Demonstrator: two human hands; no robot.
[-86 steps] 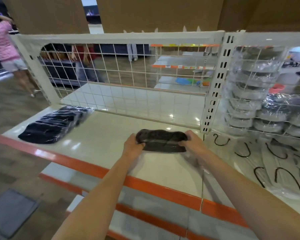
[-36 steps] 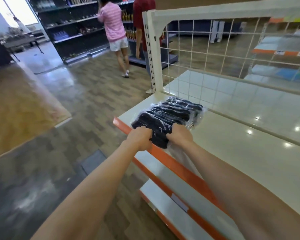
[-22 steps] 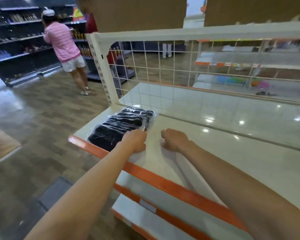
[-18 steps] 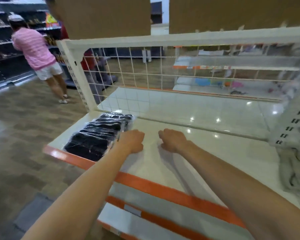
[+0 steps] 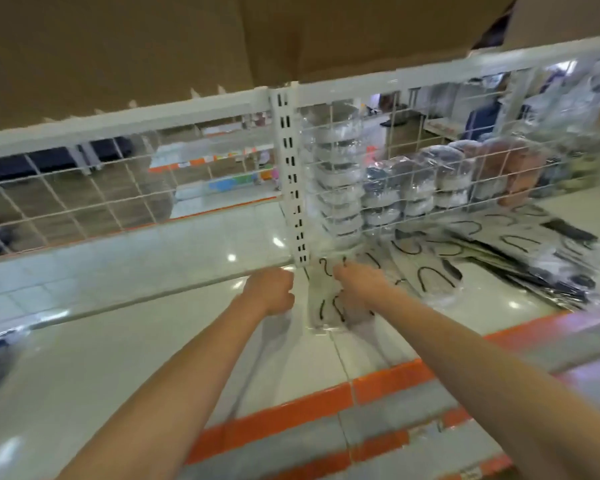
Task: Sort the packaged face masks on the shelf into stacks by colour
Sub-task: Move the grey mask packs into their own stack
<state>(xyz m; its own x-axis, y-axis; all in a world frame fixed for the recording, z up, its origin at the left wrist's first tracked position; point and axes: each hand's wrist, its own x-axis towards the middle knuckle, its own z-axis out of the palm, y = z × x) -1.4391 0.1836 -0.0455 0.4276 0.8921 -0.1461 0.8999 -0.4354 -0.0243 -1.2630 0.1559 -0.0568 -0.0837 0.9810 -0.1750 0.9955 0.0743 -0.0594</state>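
While left hand (image 5: 270,289) curls empty, right hand (image 5: 355,289) fingers on clear mask packet (image 5: 321,306), grip unclear

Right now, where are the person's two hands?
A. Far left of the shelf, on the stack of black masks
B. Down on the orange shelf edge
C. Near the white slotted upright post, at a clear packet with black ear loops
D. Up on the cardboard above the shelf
C: the left hand and right hand are at the clear packet, just in front of the white slotted post.
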